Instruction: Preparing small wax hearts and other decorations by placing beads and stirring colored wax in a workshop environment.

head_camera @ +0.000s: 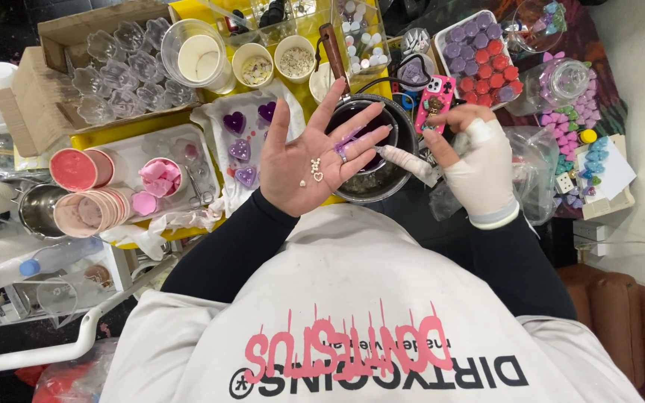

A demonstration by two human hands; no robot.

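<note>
The left hand (315, 153) lay open, palm up, with small pale charms (313, 170) resting on it, above a dark pot (382, 179). The right hand (475, 164), in a white glove, pinched a pink phone case (436, 101). Purple and red lidded jars filled a white tray (479, 56); 2 cups (274, 63) held bits.

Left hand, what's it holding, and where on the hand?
The left hand lies open, palm up. A few small charms, one heart-shaped, rest loose on the palm. No fingers close on them.
</note>
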